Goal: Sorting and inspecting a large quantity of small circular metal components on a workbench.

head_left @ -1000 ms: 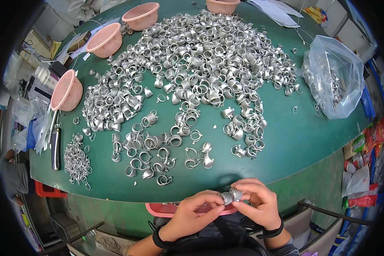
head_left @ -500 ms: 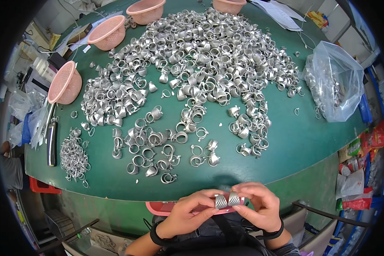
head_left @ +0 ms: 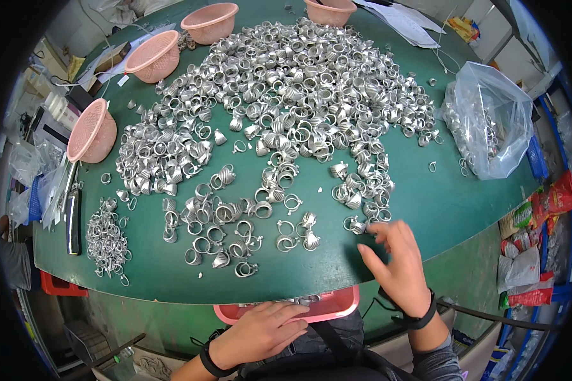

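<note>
My right hand [head_left: 400, 267] is stretched over the green table at the near right. Its thumb and fingers are apart, and the fingertips are beside a silver ridged ring [head_left: 357, 226] at the near end of a strip of rings. My left hand [head_left: 260, 331] lies low over the pink basket [head_left: 344, 303] at the table's near edge, fingers stretched out and nothing visible in them. Several silver rings [head_left: 306, 300] show inside that basket past the fingers. A wide pile of wide, slanted-groove metal rings [head_left: 299, 82] covers the far middle of the table, with small clusters [head_left: 222, 216] nearer me.
Thin rings lie heaped [head_left: 108, 238] at the left, beside a black-handled tool [head_left: 74, 222]. Pink baskets [head_left: 94, 136] stand along the left and far edges. A clear plastic bag [head_left: 489, 120] with rings stands at the right. Papers [head_left: 403, 24] lie at the far right.
Both hands held a ridged ring each, side by side above the basket. My left hand has lowered over the basket, and my right hand has moved out to the rings on the table.
</note>
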Tool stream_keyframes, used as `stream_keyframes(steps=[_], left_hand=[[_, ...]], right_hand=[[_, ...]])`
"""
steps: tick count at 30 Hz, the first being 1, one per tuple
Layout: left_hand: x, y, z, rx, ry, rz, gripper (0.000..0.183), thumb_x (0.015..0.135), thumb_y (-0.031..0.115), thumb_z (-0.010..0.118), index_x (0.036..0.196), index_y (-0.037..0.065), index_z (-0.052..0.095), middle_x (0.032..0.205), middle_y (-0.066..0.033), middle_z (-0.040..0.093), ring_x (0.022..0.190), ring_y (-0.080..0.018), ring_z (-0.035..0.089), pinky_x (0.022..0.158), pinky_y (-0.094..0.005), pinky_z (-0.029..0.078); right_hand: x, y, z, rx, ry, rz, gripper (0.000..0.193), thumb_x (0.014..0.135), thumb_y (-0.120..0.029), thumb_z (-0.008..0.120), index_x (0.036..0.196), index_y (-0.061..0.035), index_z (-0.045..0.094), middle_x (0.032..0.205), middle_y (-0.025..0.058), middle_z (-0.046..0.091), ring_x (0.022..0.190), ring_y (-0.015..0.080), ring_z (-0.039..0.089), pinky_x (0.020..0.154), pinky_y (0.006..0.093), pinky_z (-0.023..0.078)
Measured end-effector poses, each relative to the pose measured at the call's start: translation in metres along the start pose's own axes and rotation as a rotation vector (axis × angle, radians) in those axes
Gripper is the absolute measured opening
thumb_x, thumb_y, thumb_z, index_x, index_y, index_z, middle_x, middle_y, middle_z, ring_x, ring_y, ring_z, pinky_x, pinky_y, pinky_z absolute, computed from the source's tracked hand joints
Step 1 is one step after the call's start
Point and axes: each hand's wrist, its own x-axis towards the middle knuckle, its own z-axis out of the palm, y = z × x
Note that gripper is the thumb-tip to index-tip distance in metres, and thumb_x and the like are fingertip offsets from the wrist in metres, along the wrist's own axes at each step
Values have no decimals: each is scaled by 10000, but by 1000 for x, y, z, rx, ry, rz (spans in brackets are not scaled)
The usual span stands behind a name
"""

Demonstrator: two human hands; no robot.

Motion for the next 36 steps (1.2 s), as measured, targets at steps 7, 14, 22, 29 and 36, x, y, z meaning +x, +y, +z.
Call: stream_keyframes(steps=[7,14,22,29,36], left_hand=[[10,0,9,-52,202,-30,195,713,121,577,877,22,542,912,-89,514,781,-223,525,646,-296,429],[29,10,11,-446,579,-386,291,707,33,602,976,6,495,871,-93,545,745,-158,551,646,-249,450],[22,-3,17,-1284,465,-292,248,752,32,574,982,-11,491,870,-54,559,742,-71,534,629,-191,442],[21,1,13,-1265,523,-275,175,766,11,546,934,-26,516,838,-71,574,705,-91,552,622,-200,452],[21,-2,13,-1247,508,-211,131,764,29,554,891,-3,556,791,-57,560,715,-92,542,581,-193,435]], right_hand=[[2,-5,4,-112,4,-149,139,648,-56,617,756,-14,540,775,106,472,729,274,460,629,323,389],[-15,-20,15,603,-408,66,128,759,-35,553,875,9,522,914,96,540,736,122,559,665,228,459],[-21,-22,16,1123,-571,354,227,846,-76,426,1047,30,432,859,88,555,731,114,552,638,233,466],[-27,-23,20,1016,-492,311,232,847,-80,423,1057,0,477,826,55,549,638,73,512,579,208,451],[-27,-25,19,972,-455,359,217,839,-77,439,1033,2,500,774,45,553,586,57,491,534,193,431]])
